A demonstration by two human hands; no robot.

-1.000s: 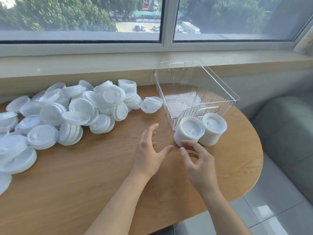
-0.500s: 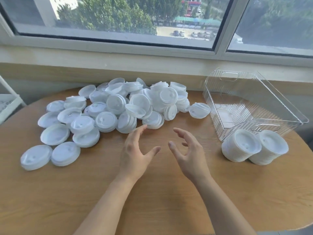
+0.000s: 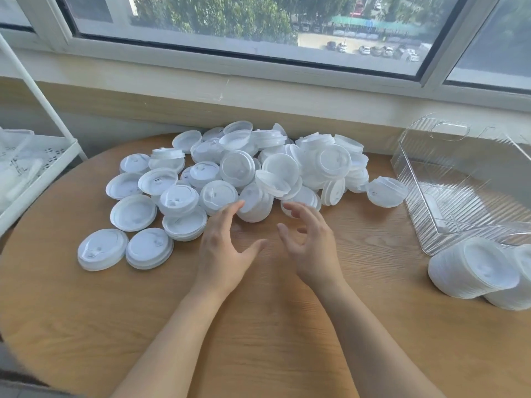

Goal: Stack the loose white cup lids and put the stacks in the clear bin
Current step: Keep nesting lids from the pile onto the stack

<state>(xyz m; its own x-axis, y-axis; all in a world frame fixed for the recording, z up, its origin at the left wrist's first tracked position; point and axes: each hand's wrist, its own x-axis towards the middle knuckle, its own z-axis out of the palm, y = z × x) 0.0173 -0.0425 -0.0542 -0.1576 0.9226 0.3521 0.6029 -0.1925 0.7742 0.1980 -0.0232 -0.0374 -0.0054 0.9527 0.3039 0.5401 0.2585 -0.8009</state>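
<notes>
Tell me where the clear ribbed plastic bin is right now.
In the head view, the clear ribbed plastic bin sits far right on the wooden table, under the window, behind two finished white lid stacks.

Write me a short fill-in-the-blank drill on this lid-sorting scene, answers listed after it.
1. The pile of loose lids lies on a round ____ table.
2. The clear bin stands at the table's ____ side.
3. Two finished stacks lie on the table ____ the bin, not in it.
4. The left hand and right hand each hold ____.

Answers: wooden; right; outside; nothing
</notes>
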